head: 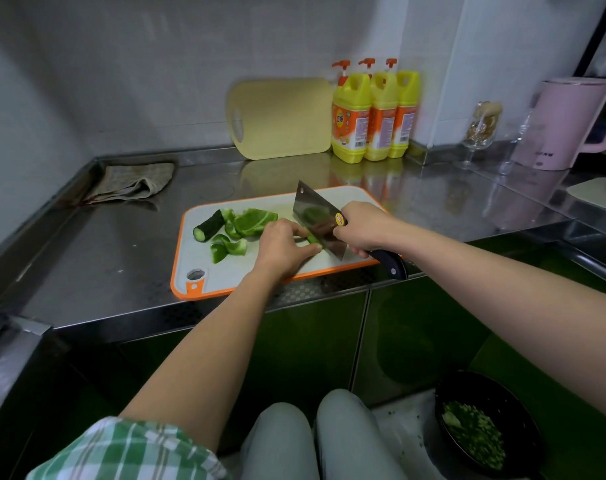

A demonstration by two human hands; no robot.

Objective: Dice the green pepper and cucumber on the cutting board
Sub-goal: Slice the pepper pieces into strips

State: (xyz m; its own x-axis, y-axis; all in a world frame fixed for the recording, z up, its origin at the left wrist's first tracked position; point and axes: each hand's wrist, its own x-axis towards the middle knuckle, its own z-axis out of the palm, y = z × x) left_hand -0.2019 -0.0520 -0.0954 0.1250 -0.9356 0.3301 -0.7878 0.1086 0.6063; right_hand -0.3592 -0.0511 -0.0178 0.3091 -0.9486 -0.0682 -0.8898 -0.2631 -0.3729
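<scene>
Sleeve (pixel 121 448), left hand (pixel 282 249) on pepper strip (pixel 314 239), cleaver (pixel 313 216) in right hand (pixel 362 227) alongside.

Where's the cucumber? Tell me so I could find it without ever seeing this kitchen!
Look at the steel counter and find the white cutting board with the orange rim. At its far left end, beside the green pepper pieces, lies the cucumber. It is the only dark, stubby log with a pale round cut end; the pepper is brighter, thin and curled.
</scene>
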